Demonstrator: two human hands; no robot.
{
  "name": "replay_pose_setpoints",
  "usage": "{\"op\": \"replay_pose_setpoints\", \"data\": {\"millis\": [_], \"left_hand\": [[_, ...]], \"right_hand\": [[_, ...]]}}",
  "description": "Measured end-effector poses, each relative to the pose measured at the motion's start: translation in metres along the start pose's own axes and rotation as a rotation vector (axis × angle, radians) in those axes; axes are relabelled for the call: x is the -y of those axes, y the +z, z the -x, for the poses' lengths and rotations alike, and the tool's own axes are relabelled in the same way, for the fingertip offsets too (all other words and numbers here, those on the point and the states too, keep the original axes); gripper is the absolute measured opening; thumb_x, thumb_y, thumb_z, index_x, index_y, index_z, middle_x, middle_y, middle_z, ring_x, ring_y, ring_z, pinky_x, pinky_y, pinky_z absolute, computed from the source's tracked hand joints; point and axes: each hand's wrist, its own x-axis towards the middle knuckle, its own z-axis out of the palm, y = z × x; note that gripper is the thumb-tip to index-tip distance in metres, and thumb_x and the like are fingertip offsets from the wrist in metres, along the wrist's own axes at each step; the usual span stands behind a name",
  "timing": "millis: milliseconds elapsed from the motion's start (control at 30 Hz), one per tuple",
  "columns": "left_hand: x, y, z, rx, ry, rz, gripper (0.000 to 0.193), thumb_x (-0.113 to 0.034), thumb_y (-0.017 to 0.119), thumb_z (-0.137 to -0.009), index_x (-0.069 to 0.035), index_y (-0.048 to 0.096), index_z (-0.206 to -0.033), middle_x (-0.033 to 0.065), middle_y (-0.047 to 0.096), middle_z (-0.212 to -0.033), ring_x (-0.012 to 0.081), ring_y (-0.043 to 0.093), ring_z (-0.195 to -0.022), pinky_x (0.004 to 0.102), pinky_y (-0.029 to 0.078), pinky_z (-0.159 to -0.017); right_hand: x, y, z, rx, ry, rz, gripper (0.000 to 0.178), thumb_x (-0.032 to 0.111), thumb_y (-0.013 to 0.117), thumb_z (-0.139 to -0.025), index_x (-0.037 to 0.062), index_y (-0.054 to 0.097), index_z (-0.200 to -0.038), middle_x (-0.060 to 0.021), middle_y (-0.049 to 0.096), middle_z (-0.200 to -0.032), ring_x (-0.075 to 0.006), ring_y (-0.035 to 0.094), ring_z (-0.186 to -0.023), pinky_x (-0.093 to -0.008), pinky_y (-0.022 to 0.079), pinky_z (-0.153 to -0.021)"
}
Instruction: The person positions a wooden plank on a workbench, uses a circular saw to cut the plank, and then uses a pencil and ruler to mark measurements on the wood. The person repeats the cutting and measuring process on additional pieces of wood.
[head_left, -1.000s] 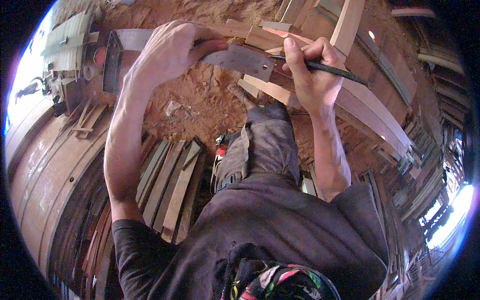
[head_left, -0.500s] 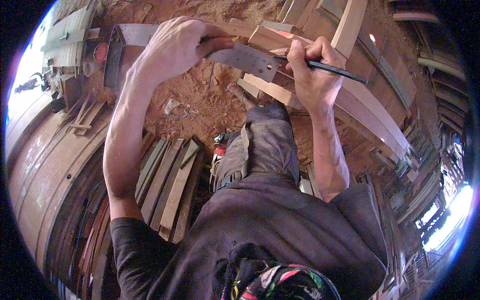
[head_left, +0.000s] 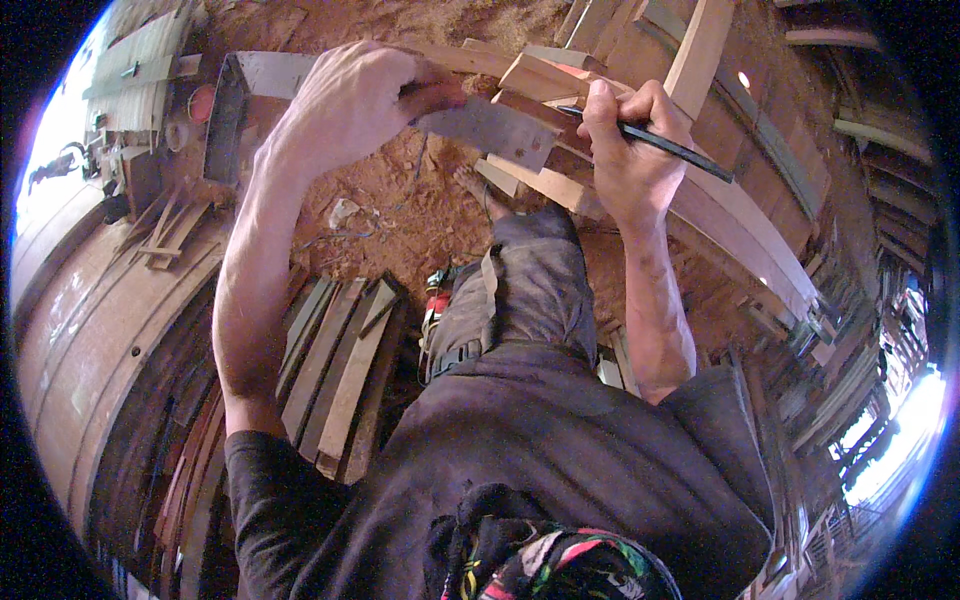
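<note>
My left hand (head_left: 345, 100) is closed over a large square (head_left: 490, 135), its thumb and fingers along the flat grey blade. The dark stock (head_left: 222, 125) of this tool shows to the left of my wrist. In my right hand (head_left: 640, 150) is a slim dark pencil (head_left: 685, 155), pinched between thumb and fingers. Its tip points left, close to the blade's right end and a pale wooden piece (head_left: 540, 78). Whether the tip touches the wood I cannot tell. Part of the blade is hidden under my left hand.
Offcuts (head_left: 545, 185) lie by my foot on the sawdust-covered floor (head_left: 370, 200). Long boards (head_left: 740, 220) stretch along the right. Stacked planks (head_left: 335, 375) are at lower left, beside a wide wooden panel (head_left: 110, 310). A thin cord crosses the floor.
The square's blade has tilted and shifted slightly, and the hole near its end no longer shows clearly. My left hand has dropped a little; the pencil tip has moved slightly right.
</note>
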Motion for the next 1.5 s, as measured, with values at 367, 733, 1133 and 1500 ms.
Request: {"op": "replay_pose_setpoints", "data": {"millis": [367, 733, 1133, 1500], "left_hand": [[0.004, 0.045, 0.108, 0.246, -0.372, 0.351, 0.026, -0.033, 0.069, -0.092, -0.009, 0.079, -0.096, 0.0161, 0.073, -0.089, 0.0359, 0.069, -0.085, 0.0444, 0.054, -0.078], [-0.038, 0.095, 0.173, 0.222, -0.6, 0.495, 0.031, -0.034, 0.068, -0.095, -0.005, 0.078, -0.099, 0.0154, 0.074, -0.092, 0.0333, 0.071, -0.087, 0.042, 0.054, -0.079], [-0.177, 0.116, 0.247, -0.909, -0.602, -0.086, 0.02, -0.014, 0.066, -0.095, 0.006, 0.072, -0.095, 0.0167, 0.072, -0.089, 0.0271, 0.069, -0.082, 0.0358, 0.054, -0.077], [-0.418, 0.145, 0.131, -0.881, -0.291, 0.383, 0.013, -0.014, 0.064, -0.102, -0.002, 0.061, -0.098, 0.0054, 0.062, -0.087, 0.009, 0.056, -0.065, 0.0235, 0.045, -0.051]], "right_hand": [[0.004, -0.006, -0.001, 0.136, -0.05, 0.064, 0.037, 0.012, 0.069, -0.099, 0.0069, 0.044, -0.072, -0.0065, 0.066, -0.063, -0.008, 0.064, -0.058, -0.0242, 0.049, -0.051], [0.023, -0.017, 0.005, -0.011, 0.276, -0.457, 0.025, 0.022, 0.07, -0.1, 0.0054, 0.055, -0.09, -0.0092, 0.069, -0.074, -0.01, 0.061, -0.063, -0.0267, 0.052, -0.059], [0.016, -0.137, 0.128, 0.16, 0.137, -0.98, 0.031, 0.03, 0.053, -0.108, 0.0041, 0.056, -0.091, -0.0137, 0.063, -0.09, -0.0171, 0.058, -0.071, -0.0302, 0.05, -0.066], [-0.009, -0.353, 0.278, 0.454, -0.059, -0.059, 0.063, 0.04, 0.079, -0.086, 0.0151, 0.052, -0.137, -0.0087, 0.061, -0.121, -0.031, 0.069, -0.096, -0.0423, 0.058, -0.072]]}}
